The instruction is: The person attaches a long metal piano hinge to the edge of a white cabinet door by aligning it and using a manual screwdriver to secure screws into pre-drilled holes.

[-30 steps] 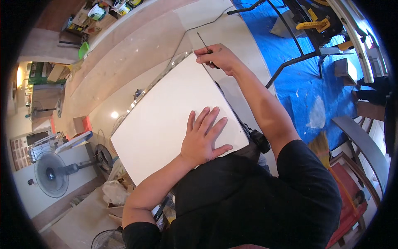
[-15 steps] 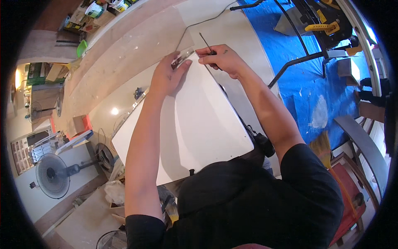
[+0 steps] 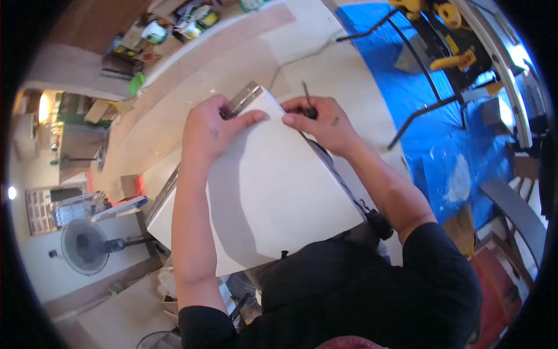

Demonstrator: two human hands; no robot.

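Note:
A flat white panel (image 3: 279,180) with a metal strip (image 3: 246,96) along its far left edge lies tilted in front of my body. My left hand (image 3: 212,125) grips that edge just below the strip's end, thumb on the white face and fingers underneath. On the opposite edge, near the far corner, my right hand (image 3: 322,122) pinches the panel with its thumb on top. A thin screwdriver (image 3: 308,102) with a dark handle is tucked in the same hand, its shaft pointing up and away. The fingers under the panel are hidden.
A grey standing fan (image 3: 87,247) is at the left. Blue sheeting (image 3: 433,151) covers the floor at the right, under a black metal-legged frame (image 3: 424,110) with yellow parts. Cluttered boxes (image 3: 168,35) stand at the far left; a red-seated chair (image 3: 494,285) is at lower right.
The panel's far end and both hands have come nearer to me. My left hand has shifted left, leaving more of the metal strip uncovered. The screwdriver has stayed in my right hand.

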